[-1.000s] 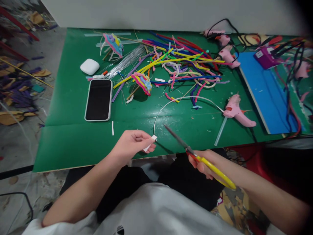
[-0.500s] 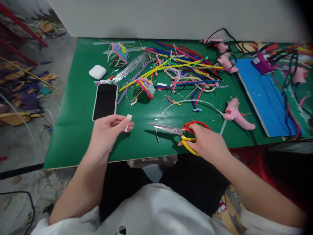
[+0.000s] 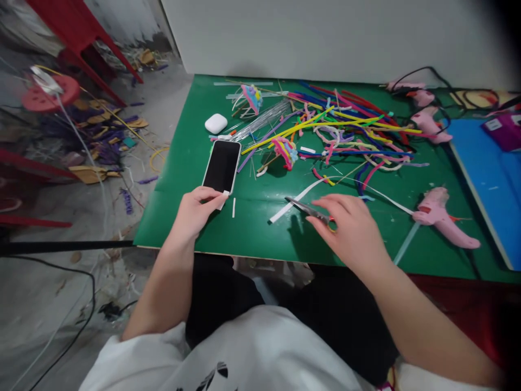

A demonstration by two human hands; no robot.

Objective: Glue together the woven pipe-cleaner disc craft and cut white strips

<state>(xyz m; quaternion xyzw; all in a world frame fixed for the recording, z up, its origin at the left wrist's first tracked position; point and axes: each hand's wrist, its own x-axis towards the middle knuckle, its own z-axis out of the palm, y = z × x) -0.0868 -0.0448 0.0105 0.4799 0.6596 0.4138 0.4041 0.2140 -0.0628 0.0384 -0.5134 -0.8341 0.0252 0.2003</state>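
Observation:
My left hand [image 3: 199, 210] pinches a short white strip [image 3: 224, 199] between thumb and fingers, just below the dark-screened phone [image 3: 222, 164]. To its right a thin white sliver [image 3: 233, 208] lies on the green table. My right hand [image 3: 353, 227] is closed on scissors [image 3: 308, 209], whose handles are mostly hidden by the fingers. The blades point left, low over a long white strip [image 3: 299, 197] that curves across the table to a pink glue gun [image 3: 442, 214]. A small colourful flower-like craft piece [image 3: 285, 152] stands beyond the hands.
Colourful pipe cleaners [image 3: 345, 127] lie heaped at the back, beside thin clear sticks [image 3: 262, 120]. A white earphone case [image 3: 215, 124] and another craft piece [image 3: 251, 99] are at the back left. On the right are a blue board [image 3: 484, 179] and more glue guns [image 3: 429, 124].
The scene has shifted right in view. My right hand has turned, with the scissors' handles now mostly covered. A thin white sliver now lies beside my left hand, which still pinches the white strip.

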